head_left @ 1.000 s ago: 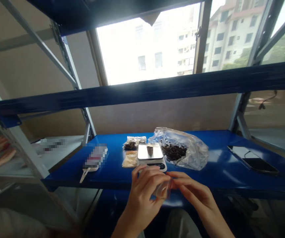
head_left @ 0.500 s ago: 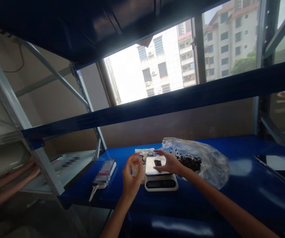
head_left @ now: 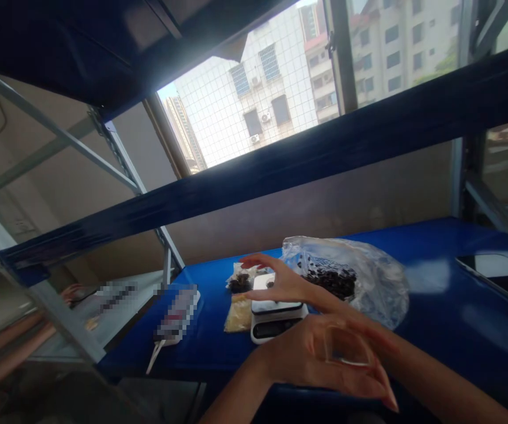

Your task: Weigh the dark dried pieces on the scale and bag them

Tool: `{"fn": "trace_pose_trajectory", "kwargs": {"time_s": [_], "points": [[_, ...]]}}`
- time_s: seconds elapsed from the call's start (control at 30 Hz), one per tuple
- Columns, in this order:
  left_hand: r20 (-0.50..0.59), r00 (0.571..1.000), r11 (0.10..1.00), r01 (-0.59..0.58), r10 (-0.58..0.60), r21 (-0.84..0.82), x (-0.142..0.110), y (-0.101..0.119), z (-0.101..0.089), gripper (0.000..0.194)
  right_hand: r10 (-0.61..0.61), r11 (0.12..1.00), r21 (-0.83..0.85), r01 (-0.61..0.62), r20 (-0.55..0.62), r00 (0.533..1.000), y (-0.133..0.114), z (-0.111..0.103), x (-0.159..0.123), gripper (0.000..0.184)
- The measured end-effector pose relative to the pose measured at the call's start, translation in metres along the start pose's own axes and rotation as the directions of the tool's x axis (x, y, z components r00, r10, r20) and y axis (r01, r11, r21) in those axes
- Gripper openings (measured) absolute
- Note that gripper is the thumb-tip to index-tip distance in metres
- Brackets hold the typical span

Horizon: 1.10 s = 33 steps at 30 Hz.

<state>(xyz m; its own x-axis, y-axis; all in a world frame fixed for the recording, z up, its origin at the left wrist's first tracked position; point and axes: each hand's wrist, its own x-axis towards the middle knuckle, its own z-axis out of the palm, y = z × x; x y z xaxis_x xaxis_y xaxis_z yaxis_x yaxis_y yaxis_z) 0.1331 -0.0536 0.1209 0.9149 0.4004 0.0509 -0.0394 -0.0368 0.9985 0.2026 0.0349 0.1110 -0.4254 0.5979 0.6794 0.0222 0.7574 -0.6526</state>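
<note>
My left hand (head_left: 325, 359) reaches to the right under my right forearm, its fingers bent around a clear, see-through plastic piece (head_left: 346, 344) that is blurred; I cannot tell whether it is a small cup or a bag. Over the pan of a white digital scale (head_left: 276, 307), my right hand (head_left: 283, 282) hovers with thumb and fingers spread wide. Between them, a small dark item (head_left: 270, 285) shows on the pan, partly hidden. Right behind the right hand lies a large clear plastic bag (head_left: 382, 288) of dark dried pieces (head_left: 333, 281).
Left of the scale are a small bag of dark pieces (head_left: 239, 284) and a yellowish packet (head_left: 237, 315). A phone (head_left: 177, 318) lies farther left on the blue shelf (head_left: 212, 294). A dark flat device (head_left: 501, 282) sits at right. Another person's hands (head_left: 72, 294) are at far left.
My left hand has swung from the scale's left side to the right, beneath my right forearm, with the clear piece. The right hand's fingers have spread apart from the small dark item.
</note>
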Motion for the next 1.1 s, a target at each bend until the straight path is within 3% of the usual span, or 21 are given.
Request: {"fn": "trace_pose_trajectory", "kwargs": {"time_s": [0.1,0.2,0.27,0.37,0.47,0.57,0.7,0.77,0.87,0.97,1.07,1.1], "points": [[0.121,0.992,0.999,0.043,-0.044,0.009,0.008,0.004,0.002,0.052,-0.130,0.991,-0.019,0.134,0.141,0.981,-0.025,0.009,-0.009,0.062],[0.177,0.982,0.998,0.067,-0.068,0.012,0.003,0.012,-0.003,0.053,-0.169,0.968,-0.160,0.195,0.162,0.972,-0.027,0.013,-0.014,0.052],[0.102,0.993,0.996,0.049,-0.056,0.069,-0.005,0.019,-0.006,0.047,-0.160,0.955,-0.221,0.197,0.174,0.972,-0.021,0.012,-0.016,0.048],[0.090,0.995,0.991,0.032,-0.044,0.133,-0.017,0.026,-0.011,0.043,-0.176,0.951,-0.206,0.229,0.245,0.953,-0.014,0.007,-0.016,0.046],[0.027,1.000,0.970,-0.007,0.001,0.243,-0.028,0.025,-0.017,0.033,-0.180,0.944,-0.221,0.243,0.272,0.945,-0.015,-0.002,-0.014,0.030],[-0.200,0.971,0.937,-0.056,0.131,0.344,-0.040,0.017,-0.028,0.029,-0.168,0.933,-0.283,0.221,0.200,0.965,-0.010,-0.014,-0.011,0.017],[-0.458,0.863,0.924,-0.027,0.215,0.381,-0.055,0.012,-0.046,0.032,-0.016,0.889,-0.457,0.018,0.009,1.000,0.016,-0.028,-0.010,0.024],[-0.570,0.763,0.900,-0.035,0.305,0.435,-0.062,0.013,-0.056,0.032,0.087,0.847,-0.523,-0.096,-0.043,0.995,0.034,-0.031,-0.013,0.037],[-0.694,0.602,0.872,-0.006,0.394,0.490,-0.070,0.010,-0.073,0.033,0.204,0.809,-0.557,-0.188,-0.034,0.978,0.053,-0.029,-0.021,0.053],[-0.788,0.461,0.875,0.051,0.408,0.482,-0.076,-0.002,-0.091,0.037,0.263,0.813,-0.539,-0.220,0.002,0.965,0.061,-0.023,-0.027,0.062],[-0.848,0.333,0.874,0.121,0.411,0.471,-0.076,-0.019,-0.106,0.048,0.314,0.837,-0.476,-0.269,0.017,0.949,0.068,-0.017,-0.025,0.060],[-0.854,0.313,0.870,0.136,0.416,0.474,-0.075,-0.023,-0.109,0.050,0.316,0.846,-0.454,-0.279,0.006,0.949,0.070,-0.016,-0.022,0.058]]}}
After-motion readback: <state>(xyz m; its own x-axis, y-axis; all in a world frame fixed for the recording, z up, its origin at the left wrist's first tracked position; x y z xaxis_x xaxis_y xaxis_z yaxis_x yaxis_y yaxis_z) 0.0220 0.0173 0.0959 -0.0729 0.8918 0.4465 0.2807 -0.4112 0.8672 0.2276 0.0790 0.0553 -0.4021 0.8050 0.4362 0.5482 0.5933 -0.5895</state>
